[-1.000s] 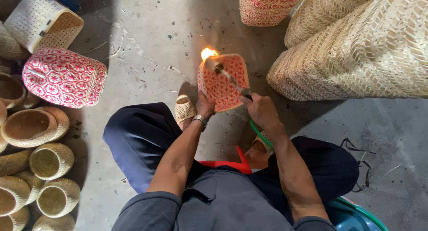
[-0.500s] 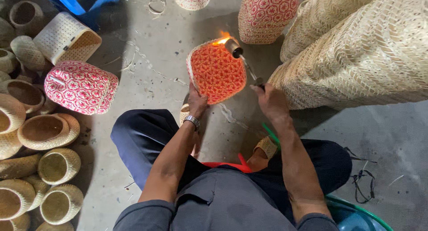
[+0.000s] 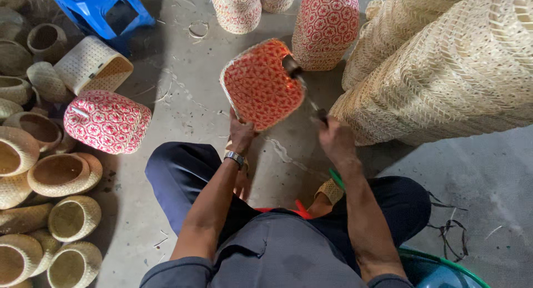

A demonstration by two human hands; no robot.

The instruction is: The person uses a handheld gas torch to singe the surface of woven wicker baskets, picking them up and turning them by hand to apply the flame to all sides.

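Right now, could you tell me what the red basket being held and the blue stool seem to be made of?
The red basket looks woven from thin plant strips, probably bamboo, dyed red and pale: a star lattice shows. The blue stool looks like moulded plastic, smooth and glossy.

1. View: single head-worn camera; no second view, so no shared area.
2. Facing: steeply down over the seated person's lap onto the concrete floor (image 3: 183,104).
3. Range: near; forearms enter from 6 o'clock, left hand (image 3: 242,133) and right hand (image 3: 335,139) close to frame centre.
4. Frame limits: blue stool (image 3: 102,10) at 11 o'clock, pale woven baskets (image 3: 461,71) at 2 o'clock, small basket pile (image 3: 39,171) at 9 o'clock, blue tub (image 3: 438,271) at 5 o'clock.
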